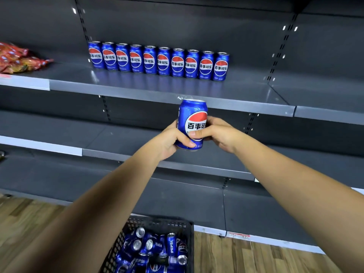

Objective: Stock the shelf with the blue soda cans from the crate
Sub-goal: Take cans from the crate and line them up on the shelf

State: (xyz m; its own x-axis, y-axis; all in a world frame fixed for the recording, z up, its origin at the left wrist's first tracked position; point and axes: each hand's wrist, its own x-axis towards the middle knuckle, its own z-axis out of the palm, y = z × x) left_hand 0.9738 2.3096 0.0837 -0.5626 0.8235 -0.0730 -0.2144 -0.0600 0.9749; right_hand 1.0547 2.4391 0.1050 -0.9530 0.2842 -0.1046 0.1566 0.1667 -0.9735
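Blue can [192,123] is gripped upright by both hands in front of the shelving, label toward the camera. Fingers of the left hand [171,141] are curled round its lower left side, thumb across the front near the base. Fingers of the right hand [218,134] are wrapped round the right side, thumb laid over the logo.

Above and beyond the fingers, the shelf [157,89] is seen carrying a row of ten cans [158,61], set at the back, labels forward, each touching or just beside its neighbour. Bare shelf lies to the right of the last can in that row.

Judged step: can to be raised over the front lip, kept upright, and set down just right of the row's end, label forward, in line. Lip should be cleared before the can is pushed in; neighbours should not be knocked.

Well below the wrists, the black crate [189,235] is seen on the wooden floor [256,257], many cans loose inside. Far left, red snack bags [17,58] lie on the same shelf.
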